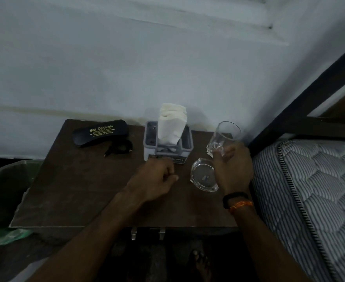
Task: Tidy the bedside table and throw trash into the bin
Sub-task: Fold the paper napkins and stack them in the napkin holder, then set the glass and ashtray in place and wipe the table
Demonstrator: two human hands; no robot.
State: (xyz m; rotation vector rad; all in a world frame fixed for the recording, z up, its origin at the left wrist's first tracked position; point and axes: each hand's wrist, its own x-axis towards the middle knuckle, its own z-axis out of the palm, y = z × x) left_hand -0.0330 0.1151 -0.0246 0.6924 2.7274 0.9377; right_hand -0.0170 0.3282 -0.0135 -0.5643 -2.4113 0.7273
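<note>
The bedside table point(82, 192) fills mid-frame, the bin point(2, 192) at its left edge. Centre-back stands the tissue holder point(168, 145); upper left lies the glasses case point(101, 132). Your right hand point(233, 171) grips the tilted drinking glass point(224, 137) above the ashtray point(203, 178); your left hand point(157, 180) rests loosely curled, holding nothing.

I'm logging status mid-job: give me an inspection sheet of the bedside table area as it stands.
Surface: dark brown bedside table, worn.
Job's things: drinking glass, tilted; glass ashtray; tissue holder with napkins; black spectacle case.
Clutter: no loose trash seen.
Hands: right hand grips the glass base; left hand loosely curled, holding nothing visible.
Cables: coiled black cable beside the case.
Surroundings: bin with green liner at left; mattress at right; wall behind.
</note>
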